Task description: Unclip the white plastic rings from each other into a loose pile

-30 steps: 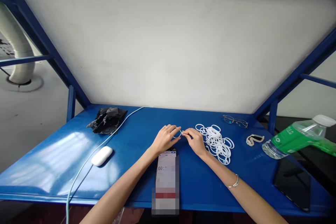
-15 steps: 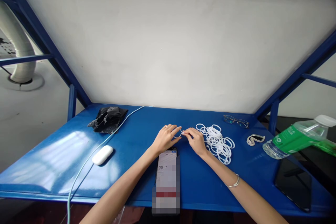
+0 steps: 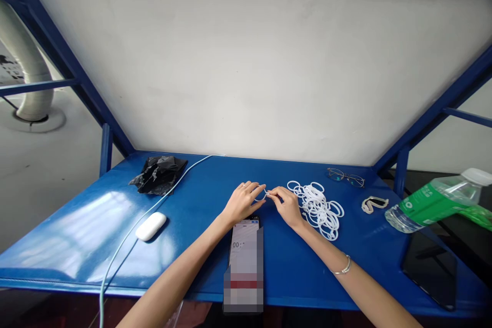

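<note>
A thin white hair tie (image 3: 261,199) forms a loop between my two hands, just beyond the phone. My right hand (image 3: 286,207) pinches one side of it between thumb and fingertips. On the other side, my left hand (image 3: 240,204) lies palm down with thumb and index finger apart, its fingertips at the loop; whether the loop passes round a finger I cannot tell. Close to the right of my right hand sits a tangled pile of white hair ties (image 3: 317,205). Below my hands lies a phone (image 3: 246,251) with a timer on its partly blurred screen.
On the blue table (image 3: 207,179) lie a crumpled black plastic bag (image 3: 159,174), a white mouse (image 3: 151,227) and a pale cable (image 3: 130,233) at left. Glasses (image 3: 346,178), a beige looped item (image 3: 374,204), a water bottle (image 3: 434,200) and a dark tablet-like slab (image 3: 429,269) are right.
Almost nothing differs. Both hands keep the same pose around the hair tie, and the view has shifted very slightly.
</note>
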Tool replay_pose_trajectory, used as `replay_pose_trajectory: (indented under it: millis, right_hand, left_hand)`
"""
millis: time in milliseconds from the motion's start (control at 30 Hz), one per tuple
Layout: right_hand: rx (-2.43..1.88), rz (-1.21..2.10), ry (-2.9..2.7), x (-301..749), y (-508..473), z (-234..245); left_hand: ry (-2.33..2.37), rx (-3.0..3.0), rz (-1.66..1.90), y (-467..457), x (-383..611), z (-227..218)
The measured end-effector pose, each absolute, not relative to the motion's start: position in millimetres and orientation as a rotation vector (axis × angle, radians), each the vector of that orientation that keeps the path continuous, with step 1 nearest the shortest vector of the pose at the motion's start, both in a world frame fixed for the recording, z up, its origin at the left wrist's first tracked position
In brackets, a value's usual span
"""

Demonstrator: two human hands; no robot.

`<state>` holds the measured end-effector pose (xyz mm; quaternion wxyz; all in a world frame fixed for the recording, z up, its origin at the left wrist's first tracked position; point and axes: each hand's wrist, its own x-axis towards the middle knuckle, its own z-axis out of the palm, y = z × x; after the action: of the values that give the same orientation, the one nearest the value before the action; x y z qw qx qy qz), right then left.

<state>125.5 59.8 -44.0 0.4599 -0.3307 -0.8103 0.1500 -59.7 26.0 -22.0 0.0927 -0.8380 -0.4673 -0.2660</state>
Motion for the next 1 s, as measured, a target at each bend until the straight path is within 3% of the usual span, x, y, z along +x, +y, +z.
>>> replay_pose_trajectory:
  millis: [533, 800, 1000]
  right_hand:
    - [-0.838, 0.883, -1.98, 119.1, 58.6, -39.9]
    - [-0.82, 0.517, -2.045, 119.3, 57.4, -42.0]
    - [-0.829, 0.22, -2.135, 122.0, 56.5, -37.3]
  left_hand:
    - [-1.401, -2.443, -0.81, 26.5, -56.4, -27.8]
    - [-1.407, -2.519, -0.815, 26.8, -56.0, -27.9]
    - [-1.421, -2.608, -1.066, 22.3, -53.1, -20.2]
